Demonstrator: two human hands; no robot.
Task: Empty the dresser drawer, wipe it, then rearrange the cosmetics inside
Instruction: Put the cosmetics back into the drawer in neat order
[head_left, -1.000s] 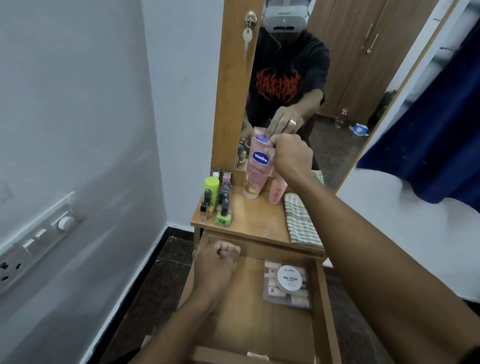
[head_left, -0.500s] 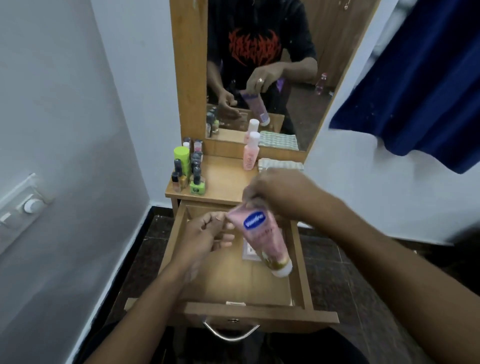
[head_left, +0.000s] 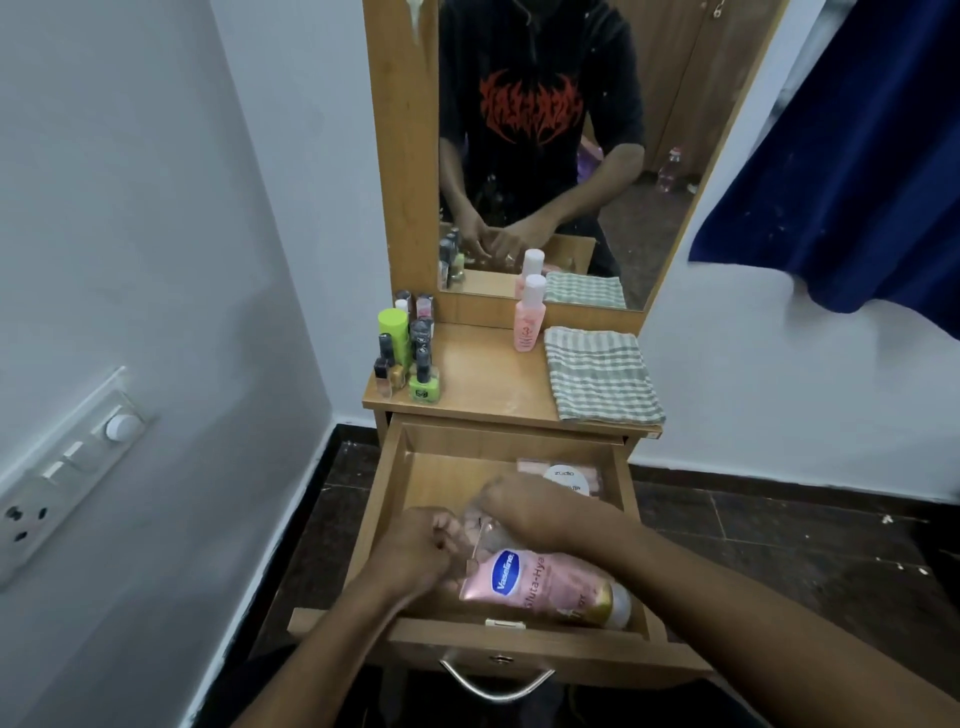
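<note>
- Drawer (head_left: 387, 499): pulled open, below the bench (head_left: 483, 374).
- Striped cloth (head_left: 597, 374): flat on the bench, behind the drawer's right half.
- Vaseline tube (head_left: 545, 582): lying on its side at the drawer's front.
- Right hand (head_left: 524, 512): inside the drawer, fingers curled over the tube's crimped end.
- Left hand (head_left: 410, 556): fingers curled beside that end; grip cannot be told.
- Nail-polish box (head_left: 566, 478): drawer's rear right corner.
</note>
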